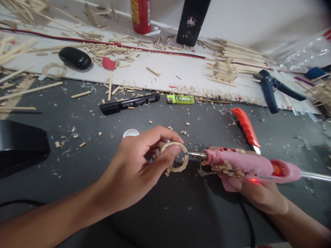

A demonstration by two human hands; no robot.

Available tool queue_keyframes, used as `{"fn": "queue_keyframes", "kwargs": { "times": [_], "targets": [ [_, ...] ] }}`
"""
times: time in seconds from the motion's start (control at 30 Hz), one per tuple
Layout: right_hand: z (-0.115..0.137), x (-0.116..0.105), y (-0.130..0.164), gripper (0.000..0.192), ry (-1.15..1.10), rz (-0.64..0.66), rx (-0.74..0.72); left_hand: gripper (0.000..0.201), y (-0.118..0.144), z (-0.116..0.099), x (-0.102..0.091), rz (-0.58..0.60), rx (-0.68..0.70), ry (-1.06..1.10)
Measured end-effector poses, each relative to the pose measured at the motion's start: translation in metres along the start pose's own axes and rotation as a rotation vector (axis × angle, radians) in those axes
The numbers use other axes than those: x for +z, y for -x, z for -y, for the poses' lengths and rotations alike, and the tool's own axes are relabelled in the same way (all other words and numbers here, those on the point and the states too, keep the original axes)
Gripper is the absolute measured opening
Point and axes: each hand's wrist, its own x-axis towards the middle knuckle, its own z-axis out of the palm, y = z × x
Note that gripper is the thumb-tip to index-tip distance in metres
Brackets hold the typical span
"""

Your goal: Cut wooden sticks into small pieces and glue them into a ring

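Between thumb and fingers, my left hand (pixel 147 162) pinches a small ring of short wooden pieces (pixel 181 167) above the dark table. A narrow gap shows on the ring's right side. My right hand (pixel 254 194) is wrapped round the handle of a pink hot glue gun (pixel 240 163), whose body is crusted with dried bits. Its metal nozzle points left and its tip is at the gap in the ring; whether it touches the wood I cannot tell. A clear glue stick (pixel 314 176) sticks out of the gun's back, and a red light glows on its side.
Behind my hands lie a black marker (pixel 130 103), a green lighter (pixel 181 99) and a red-handled cutter (pixel 245 127). Dark-handled pliers (pixel 270 91), a computer mouse (pixel 74 58) and another wooden ring (pixel 54 70) are farther back. Wood scraps are scattered about. A black cord hangs below the gun.
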Motion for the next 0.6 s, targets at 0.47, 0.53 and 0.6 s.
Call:
{"fn": "queue_keyframes", "kwargs": {
  "times": [0.47,0.53,0.6],
  "targets": [
    [-0.0006,-0.0016,0.0019,0.034,0.065,-0.017,-0.011,0.011,0.0000,-0.0014,-0.0008,0.011,-0.014,0.034],
    [0.0009,-0.0015,0.0015,0.032,0.092,-0.016,-0.024,0.009,0.0001,-0.0013,-0.0005,0.011,-0.013,0.043],
    [0.0029,-0.0007,0.0001,0.031,0.123,-0.016,-0.048,0.008,0.0003,-0.0012,-0.0004,0.013,-0.016,0.047]
  ]
}}
